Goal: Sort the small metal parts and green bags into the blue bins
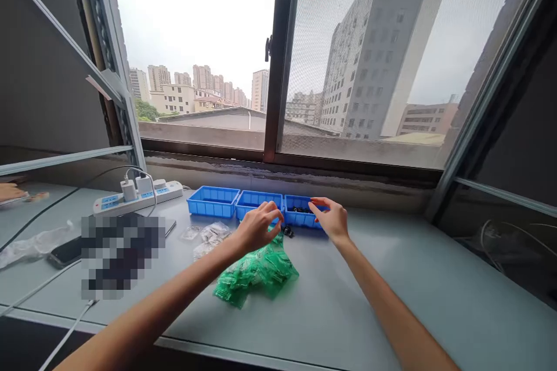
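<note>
My left hand (261, 226) hovers above a heap of green plastic packets (261, 272), in front of the middle blue bin (256, 198). Its fingers are curled in toward the thumb; whatever they may hold cannot be made out. Over the right blue bin (300, 219), my right hand (333, 219) has its thumb and forefinger tips close together, with no item clearly visible in them. Small black parts (300, 209) lie inside that bin. A few more black pieces (288, 232) rest on the table just in front of it.
The left blue bin (211, 208) adjoins the middle one. Clear plastic packets (212, 236) lie left of the green heap. Farther left are a power strip (139, 200) with plugs, cables, a black phone (65, 252) and a blurred-out dark object. Another person's hand (11, 191) shows at the left edge.
</note>
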Tool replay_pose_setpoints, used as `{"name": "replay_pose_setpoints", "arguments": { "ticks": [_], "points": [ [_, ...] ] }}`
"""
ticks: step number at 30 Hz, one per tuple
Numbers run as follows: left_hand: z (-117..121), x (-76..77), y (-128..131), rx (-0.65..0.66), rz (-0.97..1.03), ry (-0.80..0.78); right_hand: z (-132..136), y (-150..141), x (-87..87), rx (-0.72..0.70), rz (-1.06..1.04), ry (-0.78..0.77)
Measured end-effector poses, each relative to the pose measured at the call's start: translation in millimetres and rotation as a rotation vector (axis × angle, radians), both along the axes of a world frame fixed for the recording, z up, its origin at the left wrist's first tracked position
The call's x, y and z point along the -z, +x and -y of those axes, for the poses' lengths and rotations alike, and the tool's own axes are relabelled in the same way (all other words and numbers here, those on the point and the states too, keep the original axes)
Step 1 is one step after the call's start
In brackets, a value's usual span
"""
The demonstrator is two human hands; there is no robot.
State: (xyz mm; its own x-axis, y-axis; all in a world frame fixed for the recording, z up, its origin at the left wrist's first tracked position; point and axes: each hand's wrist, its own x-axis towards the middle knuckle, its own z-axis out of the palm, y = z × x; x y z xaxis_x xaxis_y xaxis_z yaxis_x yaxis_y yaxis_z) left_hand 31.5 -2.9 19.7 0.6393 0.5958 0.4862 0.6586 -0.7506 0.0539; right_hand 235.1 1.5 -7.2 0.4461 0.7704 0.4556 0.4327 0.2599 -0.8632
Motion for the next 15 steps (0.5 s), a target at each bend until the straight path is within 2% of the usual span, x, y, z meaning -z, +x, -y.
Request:
{"name": "replay_pose_setpoints", "arguments": {
  "ticks": [2, 4, 8, 12, 15],
  "points": [
    [-7.3, 1.8, 2.3, 0.036, -0.064, -0.005, 4.0, -5.6, -1.3, -0.013, 0.101, 0.009],
    [-14.9, 5.1, 5.4, 0.075, -0.119, -0.056, 8.3, -12.1, -1.7, -0.045, 0.306, -0.017],
    [-20.0, 15.5, 9.0, 0.068, -0.198, -0.159, 16.0, -20.7, -0.9, -0.175, 0.619, -0.183],
    [-11.5, 21.3, 5.8, 0.030, -0.211, -0.192, 21.7, -21.2, -1.4, -0.219, 0.730, -0.328],
    [-5.3, 20.5, 3.2, 0.015, -0.207, -0.212, 24.5, -23.0, -3.4, -0.247, 0.760, -0.374]
  ]
}}
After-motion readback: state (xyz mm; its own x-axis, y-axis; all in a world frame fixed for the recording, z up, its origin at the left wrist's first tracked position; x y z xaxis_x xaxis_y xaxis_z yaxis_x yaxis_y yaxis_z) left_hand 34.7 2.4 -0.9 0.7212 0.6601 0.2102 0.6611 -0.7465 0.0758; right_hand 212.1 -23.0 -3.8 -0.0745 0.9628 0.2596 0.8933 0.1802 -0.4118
